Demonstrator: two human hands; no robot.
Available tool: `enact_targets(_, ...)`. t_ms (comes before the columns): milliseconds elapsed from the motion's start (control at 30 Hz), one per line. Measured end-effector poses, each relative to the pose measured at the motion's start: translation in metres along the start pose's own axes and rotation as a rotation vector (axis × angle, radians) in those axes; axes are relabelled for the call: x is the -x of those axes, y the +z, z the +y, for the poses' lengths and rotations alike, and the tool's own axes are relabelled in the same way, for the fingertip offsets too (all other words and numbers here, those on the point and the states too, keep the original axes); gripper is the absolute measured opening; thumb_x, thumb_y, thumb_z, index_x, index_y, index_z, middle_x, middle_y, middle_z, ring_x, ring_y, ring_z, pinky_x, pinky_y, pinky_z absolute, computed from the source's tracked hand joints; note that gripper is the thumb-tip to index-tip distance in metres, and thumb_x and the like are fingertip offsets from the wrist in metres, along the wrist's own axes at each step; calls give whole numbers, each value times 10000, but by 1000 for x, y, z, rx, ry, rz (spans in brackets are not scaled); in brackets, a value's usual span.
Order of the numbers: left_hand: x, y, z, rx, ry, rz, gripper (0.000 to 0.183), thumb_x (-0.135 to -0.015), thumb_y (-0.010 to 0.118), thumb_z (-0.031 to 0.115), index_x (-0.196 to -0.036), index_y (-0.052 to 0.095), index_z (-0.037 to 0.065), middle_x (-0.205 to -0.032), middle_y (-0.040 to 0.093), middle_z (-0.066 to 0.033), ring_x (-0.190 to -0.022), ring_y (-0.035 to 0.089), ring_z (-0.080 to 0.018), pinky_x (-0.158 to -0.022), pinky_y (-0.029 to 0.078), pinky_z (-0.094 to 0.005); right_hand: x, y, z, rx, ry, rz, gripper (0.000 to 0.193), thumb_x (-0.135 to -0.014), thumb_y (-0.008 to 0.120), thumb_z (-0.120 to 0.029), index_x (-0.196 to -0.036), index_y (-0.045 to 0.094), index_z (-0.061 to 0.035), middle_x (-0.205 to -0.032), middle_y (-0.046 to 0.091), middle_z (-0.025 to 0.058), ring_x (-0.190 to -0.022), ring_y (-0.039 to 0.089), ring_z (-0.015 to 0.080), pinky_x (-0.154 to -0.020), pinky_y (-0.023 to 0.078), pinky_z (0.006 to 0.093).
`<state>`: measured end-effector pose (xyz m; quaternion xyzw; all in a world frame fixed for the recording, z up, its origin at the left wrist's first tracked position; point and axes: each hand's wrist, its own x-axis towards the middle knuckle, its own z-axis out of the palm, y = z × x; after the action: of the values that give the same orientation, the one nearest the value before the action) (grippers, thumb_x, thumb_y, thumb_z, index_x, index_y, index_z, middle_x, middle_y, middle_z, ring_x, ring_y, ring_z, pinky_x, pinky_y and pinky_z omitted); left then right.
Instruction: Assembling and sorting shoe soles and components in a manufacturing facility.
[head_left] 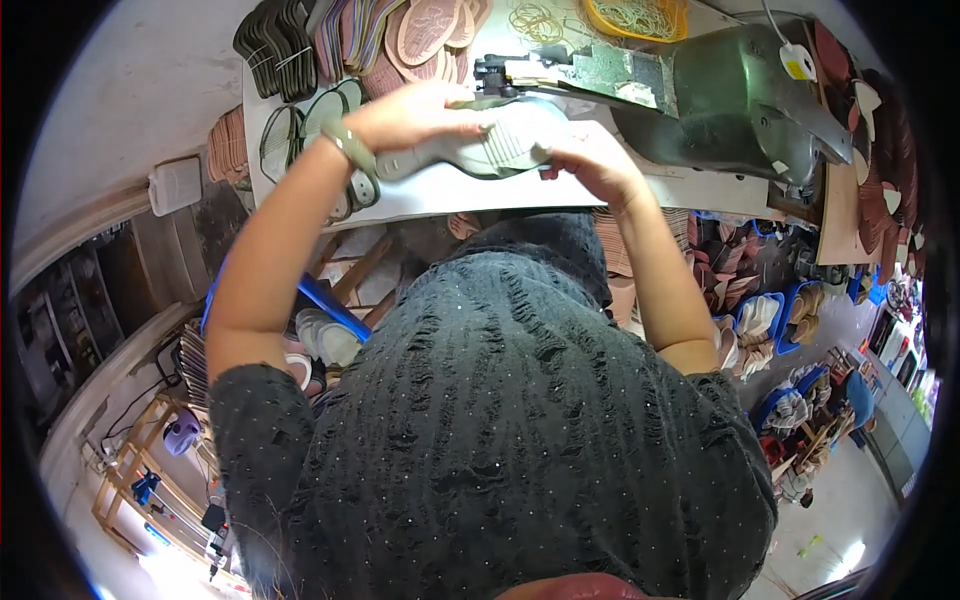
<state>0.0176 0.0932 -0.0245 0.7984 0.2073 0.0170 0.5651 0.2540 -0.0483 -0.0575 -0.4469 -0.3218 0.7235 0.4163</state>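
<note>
A pale grey-green shoe sole [520, 138] with a ridged pattern is held above the white table [640, 190], its heel end pointing left. My left hand [425, 115] is closed on its far edge, thumb lying across the top. At the toe end, my right hand [598, 165] pinches the rim between thumb and fingers. Just beyond the sole is the bed of a dark green sewing machine [735, 100]. Close to my left wrist lie sandal-like soles with dark edges [283, 140], partly covered by my arm.
Bundled dark soles [275, 50] and pinkish insoles [430, 30] fill the table's far left. A yellow basket [655, 36] holds pale cords at the back; loose rubber bands [536, 22] lie beside it. Blue crates [795, 318] with shoe parts stand on the floor to the right.
</note>
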Motion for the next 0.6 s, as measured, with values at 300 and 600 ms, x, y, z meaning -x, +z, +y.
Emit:
enact_targets(300, -88, -56, 9, -329, 23, -201, 398, -720, 737, 257, -926, 476, 39, -787, 522, -52, -744, 489, -130, -668, 413, -287, -19, 52, 32, -163, 62, 225, 298, -911, 560, -222, -879, 633, 66, -636, 588, 62, -495, 496, 105, -472, 396, 217)
enact_targets(600, -127, -77, 21, -225, -102, -420, 535, -749, 741, 373, -1060, 522, -3, -982, 605, -140, -936, 564, -225, -822, 456, -332, -33, 44, 18, -294, 15, 393, 287, -927, 541, -235, -882, 639, 31, -650, 583, 30, -542, 528, 87, -488, 397, 212)
